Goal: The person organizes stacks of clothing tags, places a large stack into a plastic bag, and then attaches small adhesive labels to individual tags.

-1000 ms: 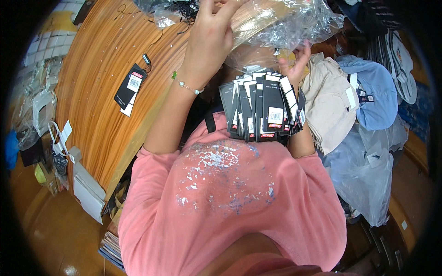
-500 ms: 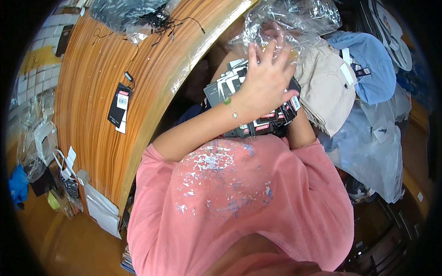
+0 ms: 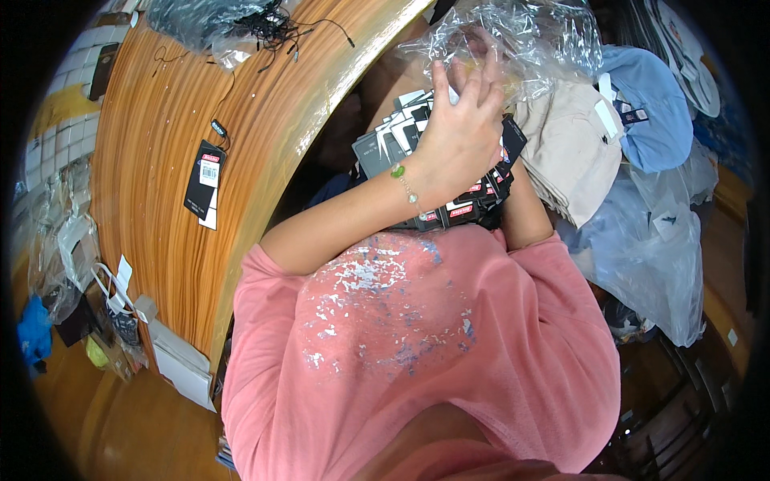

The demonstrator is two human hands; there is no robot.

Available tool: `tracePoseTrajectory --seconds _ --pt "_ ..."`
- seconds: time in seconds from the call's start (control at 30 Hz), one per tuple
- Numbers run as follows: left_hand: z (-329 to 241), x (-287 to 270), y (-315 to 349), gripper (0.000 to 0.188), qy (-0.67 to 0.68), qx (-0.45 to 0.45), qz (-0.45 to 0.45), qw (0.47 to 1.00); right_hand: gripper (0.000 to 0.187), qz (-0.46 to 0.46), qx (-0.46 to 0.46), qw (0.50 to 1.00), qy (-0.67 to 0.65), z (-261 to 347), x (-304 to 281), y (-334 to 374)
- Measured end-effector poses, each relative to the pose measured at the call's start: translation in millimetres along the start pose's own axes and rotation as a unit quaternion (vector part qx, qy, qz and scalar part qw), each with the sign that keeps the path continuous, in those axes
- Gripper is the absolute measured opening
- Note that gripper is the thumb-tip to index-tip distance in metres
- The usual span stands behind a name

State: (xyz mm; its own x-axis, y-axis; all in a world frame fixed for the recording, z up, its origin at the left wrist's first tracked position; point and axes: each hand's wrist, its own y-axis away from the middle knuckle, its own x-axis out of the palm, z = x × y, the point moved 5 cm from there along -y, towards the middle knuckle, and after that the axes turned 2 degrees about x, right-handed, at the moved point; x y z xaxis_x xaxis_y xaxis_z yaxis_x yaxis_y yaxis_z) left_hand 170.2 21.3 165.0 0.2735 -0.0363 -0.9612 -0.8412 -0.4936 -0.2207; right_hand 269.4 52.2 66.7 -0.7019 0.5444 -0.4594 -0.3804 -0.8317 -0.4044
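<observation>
Left hand (image 3: 464,144) lowered over fanned black tags (image 3: 391,143), red-labelled.

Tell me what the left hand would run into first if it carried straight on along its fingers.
Most likely the crumpled clear plastic bag, just past the fingertips of the left hand in the picture; depth is unclear, so it may already touch it.
</observation>
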Motion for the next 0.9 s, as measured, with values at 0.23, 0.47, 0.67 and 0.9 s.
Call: tracePoseTrajectory --seconds 0.23,0.47,0.67,0.9 --pt "-2 -6 -5 0.034 0.068 0.054 -0.016 0.996 0.066 -0.005 -0.012 0.997 0.072 6 -1 2" --pt "-8 -5 -2 0.02 0.098 0.117 0.034 0.988 0.062 -0.018 -0.023 0.991 0.13 7 -4 2" --pt "-12 -1 1 0.018 0.11 0.085 0.015 0.99 0.059 -0.021 -0.029 0.986 0.165 12 -2 0" --pt "-24 22 -25 0.024 -0.007 0.081 0.036 0.996 0.056 -0.022 -0.027 0.978 0.207 20 -4 3"
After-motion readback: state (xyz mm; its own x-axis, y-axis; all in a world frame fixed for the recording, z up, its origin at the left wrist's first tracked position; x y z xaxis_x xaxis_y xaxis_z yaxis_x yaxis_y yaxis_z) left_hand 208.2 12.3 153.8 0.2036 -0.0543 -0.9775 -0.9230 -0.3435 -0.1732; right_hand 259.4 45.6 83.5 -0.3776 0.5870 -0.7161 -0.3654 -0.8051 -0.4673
